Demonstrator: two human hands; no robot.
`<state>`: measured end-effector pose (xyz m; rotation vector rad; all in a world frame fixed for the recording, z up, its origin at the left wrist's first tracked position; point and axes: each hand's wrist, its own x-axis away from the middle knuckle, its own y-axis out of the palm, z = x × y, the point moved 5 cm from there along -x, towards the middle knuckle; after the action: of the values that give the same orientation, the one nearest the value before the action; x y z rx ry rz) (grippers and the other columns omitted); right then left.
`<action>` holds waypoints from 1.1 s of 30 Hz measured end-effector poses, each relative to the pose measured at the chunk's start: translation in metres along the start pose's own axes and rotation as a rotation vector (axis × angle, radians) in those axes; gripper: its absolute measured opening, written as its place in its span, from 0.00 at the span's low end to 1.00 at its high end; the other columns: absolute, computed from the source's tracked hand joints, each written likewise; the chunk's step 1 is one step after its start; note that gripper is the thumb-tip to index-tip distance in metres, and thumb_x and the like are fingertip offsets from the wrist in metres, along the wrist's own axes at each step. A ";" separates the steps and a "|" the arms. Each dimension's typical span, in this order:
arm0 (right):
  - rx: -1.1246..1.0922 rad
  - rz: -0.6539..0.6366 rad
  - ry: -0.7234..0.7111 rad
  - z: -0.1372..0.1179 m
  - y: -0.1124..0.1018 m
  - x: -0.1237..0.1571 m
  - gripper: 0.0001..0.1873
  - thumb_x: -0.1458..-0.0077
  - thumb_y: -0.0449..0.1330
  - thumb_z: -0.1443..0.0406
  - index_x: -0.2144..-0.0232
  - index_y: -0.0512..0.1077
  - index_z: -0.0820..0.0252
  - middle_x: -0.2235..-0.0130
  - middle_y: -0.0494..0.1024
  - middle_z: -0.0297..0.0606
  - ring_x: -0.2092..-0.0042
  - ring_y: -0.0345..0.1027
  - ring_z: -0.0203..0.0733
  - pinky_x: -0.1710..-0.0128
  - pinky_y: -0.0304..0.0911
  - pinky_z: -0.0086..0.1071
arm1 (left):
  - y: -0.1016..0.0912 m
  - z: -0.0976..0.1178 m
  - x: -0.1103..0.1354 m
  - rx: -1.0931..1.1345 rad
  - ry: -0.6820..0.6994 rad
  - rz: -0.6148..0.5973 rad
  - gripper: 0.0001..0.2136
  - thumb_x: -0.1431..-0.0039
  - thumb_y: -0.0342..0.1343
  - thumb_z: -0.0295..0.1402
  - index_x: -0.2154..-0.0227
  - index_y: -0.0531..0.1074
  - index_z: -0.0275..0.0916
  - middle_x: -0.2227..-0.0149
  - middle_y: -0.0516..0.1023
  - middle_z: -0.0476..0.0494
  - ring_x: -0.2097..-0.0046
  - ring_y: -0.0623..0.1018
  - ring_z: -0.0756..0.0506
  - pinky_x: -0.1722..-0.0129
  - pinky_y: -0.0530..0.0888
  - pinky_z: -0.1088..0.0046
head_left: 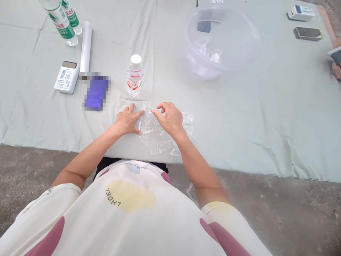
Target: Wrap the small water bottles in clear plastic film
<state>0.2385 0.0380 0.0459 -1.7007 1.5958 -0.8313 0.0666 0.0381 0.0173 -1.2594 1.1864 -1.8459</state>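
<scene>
A clear, crinkled plastic bag [157, 138] lies flat on the cloth near the table's front edge. My left hand [127, 121] rests at the bag's left side with its fingers spread, thumb and fingertips touching the edge. Over the bag's upper part is my right hand [170, 119], its fingers bent and a gap showing between thumb and forefinger. The right thumb tip is close to the plastic; whether it touches I cannot tell. Just beyond the hands stands a small clear bottle [134, 80] with a white cap and red print.
A transparent basin [234, 53] holding crumpled clear plastic stands back right. To the left are a white power bank [66, 77], a blurred purple item [96, 93], a white roll [86, 46] and two water bottles [60, 25]. Two small devices [307, 33] lie far right, near another person's hand [336, 70].
</scene>
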 end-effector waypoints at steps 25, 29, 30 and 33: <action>-0.066 -0.090 -0.466 -0.036 0.006 -0.025 0.13 0.35 0.50 0.63 0.60 0.75 0.57 0.58 0.78 0.42 0.56 0.70 0.44 0.56 0.64 0.36 | 0.021 0.005 0.004 0.009 0.488 0.063 0.36 0.46 0.64 0.40 0.35 0.59 0.41 0.31 0.57 0.32 0.31 0.56 0.34 0.34 0.49 0.44; 0.057 -0.446 -0.437 -0.026 0.026 0.028 0.14 0.36 0.51 0.65 0.54 0.75 0.55 0.52 0.78 0.41 0.52 0.72 0.45 0.54 0.65 0.37 | 0.025 0.002 0.004 0.033 0.470 0.035 0.41 0.49 0.64 0.44 0.33 0.55 0.42 0.30 0.55 0.33 0.30 0.53 0.32 0.34 0.44 0.42; 0.107 -0.479 -0.386 -0.016 0.029 0.032 0.15 0.36 0.52 0.66 0.52 0.75 0.55 0.49 0.77 0.41 0.51 0.72 0.46 0.53 0.65 0.38 | 0.025 0.002 0.004 0.032 0.467 0.027 0.43 0.49 0.65 0.45 0.33 0.55 0.42 0.30 0.53 0.33 0.30 0.52 0.32 0.34 0.43 0.41; 0.204 -0.414 -0.253 0.016 0.023 0.021 0.18 0.37 0.52 0.65 0.46 0.72 0.53 0.45 0.74 0.44 0.46 0.69 0.49 0.51 0.66 0.41 | 0.024 0.002 0.006 0.021 0.449 -0.009 0.45 0.50 0.65 0.48 0.32 0.52 0.43 0.28 0.49 0.35 0.29 0.49 0.31 0.34 0.41 0.39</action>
<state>0.2396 0.0169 0.0185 -1.9253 0.9717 -0.8976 0.0664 0.0224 -0.0019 -0.8588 1.3834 -2.2131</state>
